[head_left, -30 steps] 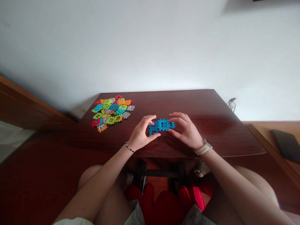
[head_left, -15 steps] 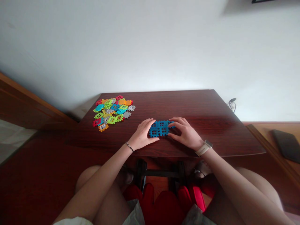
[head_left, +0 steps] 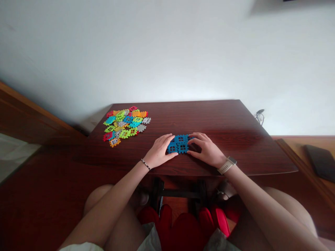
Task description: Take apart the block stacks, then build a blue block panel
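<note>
In front of me a flat panel of blue interlocking window tiles (head_left: 181, 143) lies near the table's front edge, its toothed pieces joined side by side. Around its left end curves my left hand (head_left: 160, 149), thumb at the near edge and fingers at the far one. My right hand (head_left: 206, 149) grips the right end in the same way, with fingertips over the tiles. Part of the panel's right end is hidden under those fingers.
A pile of colourful interlocking tiles (head_left: 125, 125) lies at the left of the dark wooden table (head_left: 199, 116). The wall (head_left: 167, 52) rises behind the table. To the right are a black cable (head_left: 259, 115) and a dark flat object (head_left: 319, 161).
Both hands stay on the blue panel. Their position has hardly shifted, and the tile pile is the same.
</note>
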### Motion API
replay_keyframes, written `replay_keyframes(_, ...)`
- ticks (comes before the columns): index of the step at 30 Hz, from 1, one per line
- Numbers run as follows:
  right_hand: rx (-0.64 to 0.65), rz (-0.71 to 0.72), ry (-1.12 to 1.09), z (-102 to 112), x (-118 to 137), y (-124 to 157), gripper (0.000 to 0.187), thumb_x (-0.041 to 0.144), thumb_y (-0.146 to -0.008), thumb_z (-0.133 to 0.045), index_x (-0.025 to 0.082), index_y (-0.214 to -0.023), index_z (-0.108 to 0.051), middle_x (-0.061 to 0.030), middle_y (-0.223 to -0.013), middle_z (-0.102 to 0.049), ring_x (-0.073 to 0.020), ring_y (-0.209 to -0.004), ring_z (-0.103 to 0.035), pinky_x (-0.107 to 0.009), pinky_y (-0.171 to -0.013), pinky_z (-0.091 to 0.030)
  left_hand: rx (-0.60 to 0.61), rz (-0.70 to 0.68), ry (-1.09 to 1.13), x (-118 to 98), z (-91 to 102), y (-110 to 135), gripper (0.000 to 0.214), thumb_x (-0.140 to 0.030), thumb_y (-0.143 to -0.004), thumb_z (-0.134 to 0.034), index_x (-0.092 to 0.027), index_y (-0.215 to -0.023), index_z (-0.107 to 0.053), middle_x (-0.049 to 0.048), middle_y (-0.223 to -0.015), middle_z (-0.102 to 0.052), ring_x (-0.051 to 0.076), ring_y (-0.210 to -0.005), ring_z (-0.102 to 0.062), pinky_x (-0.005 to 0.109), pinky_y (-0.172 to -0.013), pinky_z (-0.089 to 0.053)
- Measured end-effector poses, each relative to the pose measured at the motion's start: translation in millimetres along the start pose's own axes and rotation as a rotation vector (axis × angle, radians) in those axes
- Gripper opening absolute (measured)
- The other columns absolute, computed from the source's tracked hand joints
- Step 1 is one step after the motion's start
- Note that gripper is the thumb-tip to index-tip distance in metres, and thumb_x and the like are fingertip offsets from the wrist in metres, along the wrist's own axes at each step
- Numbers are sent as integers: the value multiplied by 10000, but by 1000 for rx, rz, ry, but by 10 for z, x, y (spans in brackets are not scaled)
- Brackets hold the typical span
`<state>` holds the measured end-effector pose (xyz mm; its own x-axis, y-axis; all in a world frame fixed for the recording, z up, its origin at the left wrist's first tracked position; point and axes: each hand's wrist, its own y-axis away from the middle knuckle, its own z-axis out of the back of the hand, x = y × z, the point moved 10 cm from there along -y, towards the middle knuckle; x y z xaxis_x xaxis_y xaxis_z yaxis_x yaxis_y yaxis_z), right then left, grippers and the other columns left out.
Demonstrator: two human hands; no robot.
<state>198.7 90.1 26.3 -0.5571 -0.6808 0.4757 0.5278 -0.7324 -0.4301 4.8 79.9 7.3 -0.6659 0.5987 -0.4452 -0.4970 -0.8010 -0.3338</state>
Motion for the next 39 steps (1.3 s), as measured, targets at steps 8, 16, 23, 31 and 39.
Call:
replay_keyframes(8,14,-7,1,-22,-9,-6,245,386,-926,-838,299,-1141,-758,-115,-1432,-689,-385,-1389,-597,-654,-1178,-508,5,-12,-26,4,-23,-3,725,-462,-981,-768,-281,-1606,-449,169,-1626,-544,383,-1522,-516,629,-1264,-438)
replay_keyframes(16,25,-11,9,-35,17,-18,236,389,-938,-825,293,-1140,-750,-122,-1434,-683,-386,-1385,-593,-656,-1166,-511,-1,-14,-22,7,-17,-2,704,-447,-965,-794,-290,-1581,-491,161,-1622,-551,378,-1518,-523,626,-1263,-444)
replay_keyframes(23,28,-6,19,-43,34,-14,240,376,-941,-823,269,-1138,-738,-136,-1425,-683,-383,-1381,-594,-642,-1174,-511,-25,-35,-24,-6,-3,-6,695,-462,-949,-822,-258,-1544,-527,178,-1599,-572,373,-1492,-550,618,-1243,-481)
replay_keyframes(31,32,0,25,-66,39,-15,236,369,-950,-808,260,-1148,-742,-137,-1413,-685,-373,-1378,-601,-615,-1180,-516,-38,-51,-35,-12,5,-3,689,-463,-939,-835,-248,-1527,-548,170,-1585,-590,360,-1477,-566,600,-1232,-506)
replay_keyframes(39,50,0,53,-91,17,-5,254,376,-949,-810,257,-1161,-735,-140,-1436,-675,-378,-1403,-581,-620,-1183,-511,-16,-59,-66,-19,-35,5,665,-455,-959,-812,-220,-1522,-548,177,-1603,-569,363,-1494,-537,604,-1254,-480)
